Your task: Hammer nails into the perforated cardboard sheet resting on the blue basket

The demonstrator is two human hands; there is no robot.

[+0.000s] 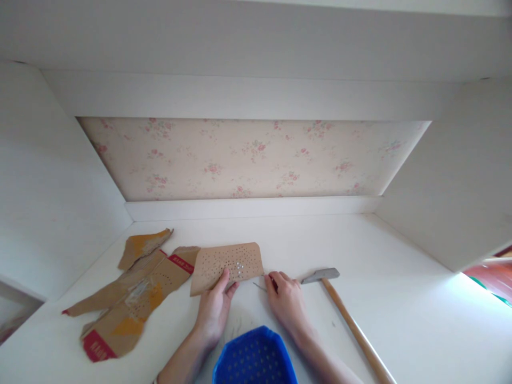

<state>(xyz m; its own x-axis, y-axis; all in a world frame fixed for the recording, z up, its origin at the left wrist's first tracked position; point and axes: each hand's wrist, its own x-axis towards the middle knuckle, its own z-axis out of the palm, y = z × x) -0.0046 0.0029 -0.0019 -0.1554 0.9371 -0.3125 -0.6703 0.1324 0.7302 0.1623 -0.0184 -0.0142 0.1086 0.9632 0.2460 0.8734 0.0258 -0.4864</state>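
My left hand (215,309) grips the lower edge of a brown cardboard piece (224,258), thumb on top. The cardboard is dotted with small holes, and several shiny nail heads (239,268) show near its middle. By its lower right corner my right hand (286,293) is closed in a pinch around a thin nail, only its tip showing. Another thin, nail-like sliver (259,286) shows just left of those fingers. In front of me, between my forearms, stands a blue plastic basket (228,354) with a perforated bottom.
A hammer (356,330) with a wooden handle lies to the right, its grey head close to my right hand. Torn cardboard (132,298) with red and orange patches lies at the left. White panels (432,176) enclose both sides, and a shelf (256,37) overhangs the back.
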